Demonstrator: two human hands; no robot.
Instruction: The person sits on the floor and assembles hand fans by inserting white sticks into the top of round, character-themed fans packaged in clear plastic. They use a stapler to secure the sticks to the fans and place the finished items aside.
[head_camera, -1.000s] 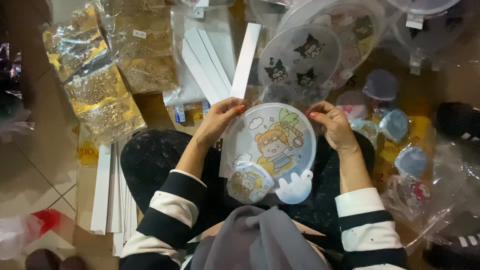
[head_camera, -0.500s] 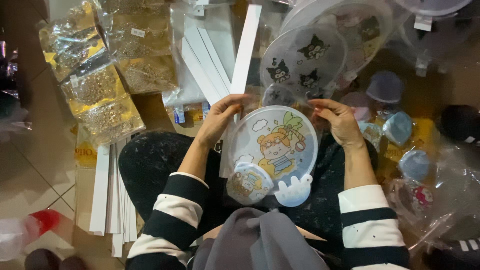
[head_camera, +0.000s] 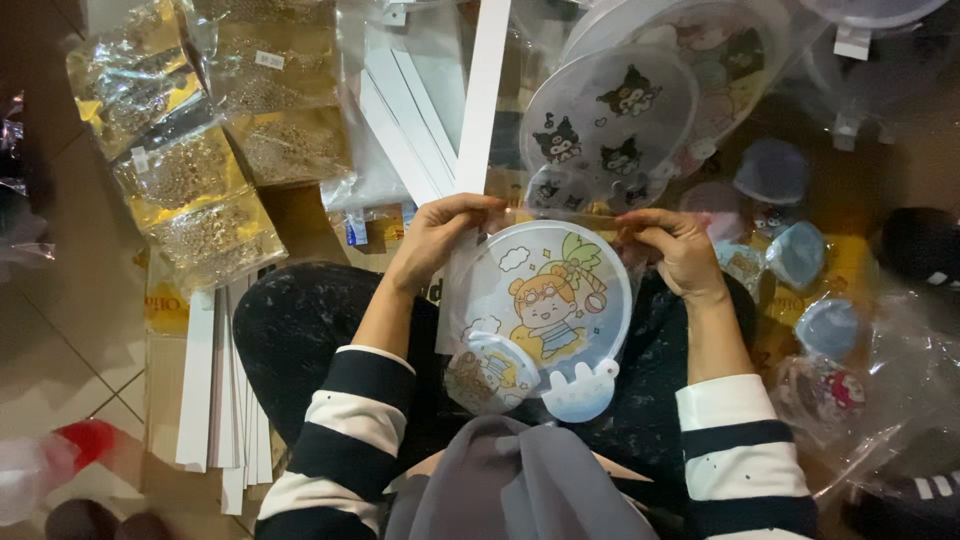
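My left hand (head_camera: 440, 238) and my right hand (head_camera: 678, 246) pinch the top edge of a clear plastic bag (head_camera: 470, 270) over my lap. Inside it sits a round white disc (head_camera: 548, 298) printed with a cartoon child and a palm tree. Below the disc hang a small round printed piece (head_camera: 490, 372) and a pale blue cloud-shaped piece (head_camera: 583, 390). A long white strip (head_camera: 484, 95) rises from near my left hand toward the top of the view.
More cartoon discs (head_camera: 610, 115) in clear bags lie ahead. Bags of golden chain (head_camera: 190, 165) sit at the upper left. White strips (head_camera: 225, 400) lie stacked on cardboard at the left. Small round blue pieces (head_camera: 795, 255) and crumpled plastic fill the right.
Both hands have lifted the bagged disc a little and moved closer along its top edge. The view has shifted slightly.
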